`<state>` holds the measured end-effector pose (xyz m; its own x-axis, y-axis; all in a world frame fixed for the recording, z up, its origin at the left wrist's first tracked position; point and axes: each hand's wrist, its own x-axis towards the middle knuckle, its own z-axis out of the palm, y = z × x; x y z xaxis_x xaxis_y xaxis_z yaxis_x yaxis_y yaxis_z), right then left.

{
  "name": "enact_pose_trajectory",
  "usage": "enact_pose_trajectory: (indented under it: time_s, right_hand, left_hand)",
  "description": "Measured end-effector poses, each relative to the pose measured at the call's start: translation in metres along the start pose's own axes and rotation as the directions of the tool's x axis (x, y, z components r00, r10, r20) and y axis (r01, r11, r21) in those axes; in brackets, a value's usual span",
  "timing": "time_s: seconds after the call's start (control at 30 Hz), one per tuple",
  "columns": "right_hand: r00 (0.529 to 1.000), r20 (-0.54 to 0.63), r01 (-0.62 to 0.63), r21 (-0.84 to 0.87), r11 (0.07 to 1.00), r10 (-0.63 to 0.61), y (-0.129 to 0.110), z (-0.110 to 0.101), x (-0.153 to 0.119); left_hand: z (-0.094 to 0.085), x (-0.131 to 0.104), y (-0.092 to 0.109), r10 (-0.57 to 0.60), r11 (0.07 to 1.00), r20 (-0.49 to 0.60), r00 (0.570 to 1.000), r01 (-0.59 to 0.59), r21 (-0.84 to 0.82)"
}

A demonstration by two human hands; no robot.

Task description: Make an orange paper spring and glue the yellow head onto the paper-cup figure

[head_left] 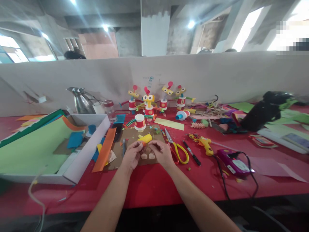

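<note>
We hold the yellow paper roll (145, 139) between both hands over the cardboard sheet (135, 135) on the red tabletop (154, 187). Its long axis runs left to right; our left hand (132, 155) pinches its near end, while our right hand (162, 152) closes just beside it.

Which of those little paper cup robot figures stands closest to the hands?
The white cup figure with the red band, standing alone on the cardboard just beyond the hands. It has no head yet, while the four others line up at the wall.

A red table (154, 190) stands against a grey partition wall (217, 74) under ceiling lights (191, 24).
</note>
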<state>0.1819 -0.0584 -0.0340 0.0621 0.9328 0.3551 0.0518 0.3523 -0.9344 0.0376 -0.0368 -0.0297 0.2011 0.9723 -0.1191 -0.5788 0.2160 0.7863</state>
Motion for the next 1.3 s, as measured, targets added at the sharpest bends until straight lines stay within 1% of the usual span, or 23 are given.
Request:
enact_pose_trajectory:
  time_s: [0.07, 0.13, 0.27, 0.37, 0.47, 0.57, 0.67, 0.83, 1.0, 1.1, 1.2, 1.3]
  right_hand:
    - [0.999, -0.031, -0.031, 0.010, 0.999, 0.031, 0.001, -0.002, 0.001]
    - [0.997, -0.046, -0.055, 0.035, 0.998, 0.057, 0.002, -0.003, 0.001]
    - [0.996, -0.041, -0.071, 0.061, 0.996, 0.073, 0.000, -0.003, -0.001]
    - [0.997, -0.060, -0.046, 0.027, 0.999, 0.048, -0.004, -0.003, -0.003]
    - [0.997, -0.083, 0.002, -0.037, 0.999, -0.005, -0.007, -0.004, -0.004]
    - [0.992, -0.044, 0.112, -0.117, 0.987, -0.118, -0.008, -0.004, -0.004]
    - [0.975, -0.014, 0.217, -0.173, 0.961, -0.222, -0.009, -0.002, -0.003]
    - [0.956, -0.026, 0.280, -0.212, 0.936, -0.292, -0.008, -0.001, -0.002]
    - [0.953, -0.008, 0.296, -0.191, 0.936, -0.303, -0.007, -0.002, -0.001]
    - [0.953, 0.005, 0.298, -0.175, 0.938, -0.302, -0.009, -0.001, -0.001]
    - [0.961, 0.043, 0.276, -0.158, 0.948, -0.273, -0.013, 0.001, -0.004]
    - [0.969, 0.060, 0.245, -0.119, 0.962, -0.239, -0.015, 0.002, -0.007]
  left_hand:
    - [-0.001, 0.001, 0.001, -0.016, 1.000, -0.047, 0.999, 0.015, -0.008]
    - [-0.002, 0.001, 0.001, -0.026, 0.999, -0.067, 0.997, 0.024, -0.021]
    - [-0.002, 0.002, 0.001, -0.027, 0.999, -0.063, 0.998, 0.025, -0.022]
    - [-0.002, 0.001, 0.000, -0.037, 0.999, -0.053, 0.998, 0.036, -0.022]
    - [-0.001, 0.001, -0.001, -0.053, 0.998, -0.030, 0.998, 0.052, -0.036]
    - [0.000, -0.001, -0.001, -0.072, 0.996, -0.012, 0.997, 0.071, -0.054]
    - [0.002, -0.002, -0.001, -0.108, 0.993, 0.008, 0.994, 0.109, -0.049]
    - [0.002, -0.004, 0.001, -0.152, 0.987, 0.044, 0.987, 0.154, -0.037]
    - [-0.001, -0.004, 0.002, -0.164, 0.986, 0.035, 0.986, 0.165, -0.036]
    - [-0.002, -0.003, 0.001, -0.160, 0.986, 0.056, 0.985, 0.163, -0.044]
    - [-0.003, 0.000, 0.000, -0.149, 0.985, 0.085, 0.985, 0.156, -0.079]
    - [-0.004, 0.001, 0.001, -0.142, 0.981, 0.086, 0.986, 0.152, -0.122]
